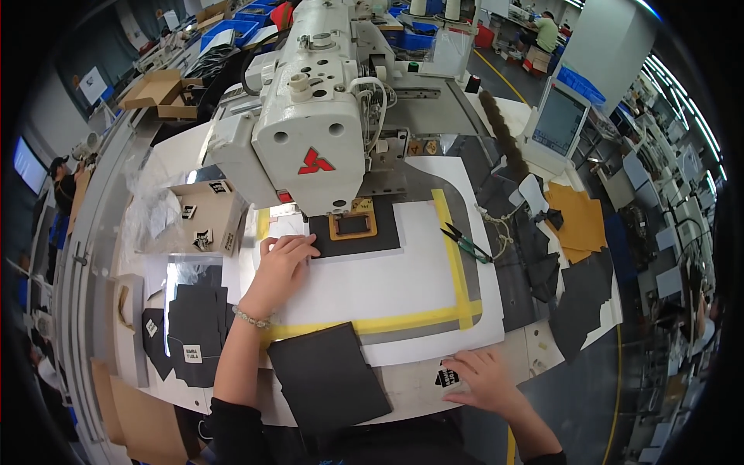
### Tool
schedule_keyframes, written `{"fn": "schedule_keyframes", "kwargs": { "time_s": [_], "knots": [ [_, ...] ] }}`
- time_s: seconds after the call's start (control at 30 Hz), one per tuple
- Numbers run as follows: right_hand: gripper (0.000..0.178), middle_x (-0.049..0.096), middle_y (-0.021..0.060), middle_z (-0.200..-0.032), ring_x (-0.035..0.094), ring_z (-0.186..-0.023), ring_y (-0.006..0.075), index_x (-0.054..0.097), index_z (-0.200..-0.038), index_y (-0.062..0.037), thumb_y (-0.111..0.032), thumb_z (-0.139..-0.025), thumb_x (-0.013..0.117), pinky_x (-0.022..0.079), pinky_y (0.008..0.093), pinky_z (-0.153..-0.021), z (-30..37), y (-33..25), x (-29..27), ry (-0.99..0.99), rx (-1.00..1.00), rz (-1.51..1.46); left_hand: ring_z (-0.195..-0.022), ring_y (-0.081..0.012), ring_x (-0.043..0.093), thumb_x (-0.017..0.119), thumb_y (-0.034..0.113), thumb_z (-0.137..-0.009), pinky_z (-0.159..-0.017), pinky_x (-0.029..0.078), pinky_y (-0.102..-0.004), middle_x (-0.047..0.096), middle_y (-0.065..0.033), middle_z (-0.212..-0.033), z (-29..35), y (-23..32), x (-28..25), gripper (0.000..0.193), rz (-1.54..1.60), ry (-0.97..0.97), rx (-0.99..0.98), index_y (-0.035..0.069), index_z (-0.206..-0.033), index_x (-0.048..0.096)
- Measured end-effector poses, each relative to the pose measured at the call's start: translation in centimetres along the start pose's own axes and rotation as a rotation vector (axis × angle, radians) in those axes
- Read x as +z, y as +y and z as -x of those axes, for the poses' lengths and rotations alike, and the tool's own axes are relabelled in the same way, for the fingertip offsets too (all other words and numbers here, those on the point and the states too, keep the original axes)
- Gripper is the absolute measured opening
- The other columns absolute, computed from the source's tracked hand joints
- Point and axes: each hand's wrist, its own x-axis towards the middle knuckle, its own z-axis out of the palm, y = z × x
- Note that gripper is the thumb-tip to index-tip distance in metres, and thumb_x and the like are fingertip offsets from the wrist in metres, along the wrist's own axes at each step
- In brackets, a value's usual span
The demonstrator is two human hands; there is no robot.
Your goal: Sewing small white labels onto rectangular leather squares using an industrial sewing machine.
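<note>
Beneath the machine head [310, 147]: black panel [350, 248], visible length side to side | left hand [280, 267] nearer, at its left edge, grip flat, nothing pinched | right hand [487, 381] at desk [415, 387] front, grip half-curled round small label [446, 378], cannot tell if held

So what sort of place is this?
Probably a sewing workshop or factory floor: a big white industrial sewing machine stands over a flat black piece, cut black pieces lie at left, and blue bins stand behind.
</note>
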Motion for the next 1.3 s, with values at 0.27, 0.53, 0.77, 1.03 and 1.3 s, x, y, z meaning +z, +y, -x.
{"fn": "schedule_keyframes", "kwargs": {
  "time_s": [0.27,0.53,0.77,1.03,1.3],
  "knots": [
    [0.033,0.064,0.0045,-0.093,0.062,-0.083,0.0185,0.067,-0.105,-0.0066,-0.013,-0.074,0.076,0.048,0.0329,-0.071,1.8,0.6,2.9,0.061,-0.165,0.185,-0.102,-0.0210,0.060,0.059,-0.003,-0.081,-0.094,0.038,-0.0368,0.066,-0.0041,-0.115,1.2,3.4,-2.7,0.027,0.021,0.011,0.103,0.010,-0.104,0.065],
    [0.025,0.066,0.0089,-0.098,0.069,-0.083,0.0168,0.056,-0.112,0.0000,-0.005,-0.090,0.066,0.053,0.0264,-0.066,-8.9,-1.5,3.8,-0.084,0.495,-1.410,-0.085,-0.0198,0.064,0.068,0.008,-0.084,-0.081,0.047,-0.0325,0.069,-0.0037,-0.099,0.6,9.4,-2.4,0.030,0.728,-0.280,0.139,0.007,-0.114,0.064],
    [0.020,0.064,0.0069,-0.100,0.070,-0.083,0.0174,0.058,-0.110,0.0002,-0.014,-0.096,0.058,0.053,0.0234,-0.062,-15.9,0.4,4.4,-0.170,0.476,-1.460,-0.066,-0.0083,0.060,0.068,0.008,-0.086,-0.063,0.046,-0.0238,0.063,-0.0025,-0.071,-1.2,5.5,0.7,0.033,0.926,-0.444,-0.105,0.003,-0.117,0.059],
    [0.022,0.066,0.0056,-0.082,0.065,-0.064,0.0113,0.067,-0.108,0.0013,-0.015,-0.095,0.059,0.047,0.0215,-0.051,-18.4,2.8,2.8,-0.206,0.408,-1.035,-0.066,-0.0059,0.060,0.072,0.011,-0.086,-0.065,0.048,-0.0238,0.065,-0.0013,-0.072,-2.1,4.2,0.4,0.035,0.790,-0.554,-0.232,0.003,-0.118,0.060],
    [0.020,0.066,0.0057,-0.072,0.059,-0.052,0.0090,0.067,-0.106,-0.0006,-0.009,-0.088,0.066,0.042,0.0224,-0.047,-21.4,5.7,2.3,-0.023,0.326,-0.912,-0.067,-0.0218,0.065,0.069,0.020,-0.085,-0.063,0.050,-0.0315,0.066,-0.0079,-0.071,-2.4,3.9,-0.3,0.019,0.495,-0.342,-0.062,0.001,-0.084,0.067]
  ]
}}
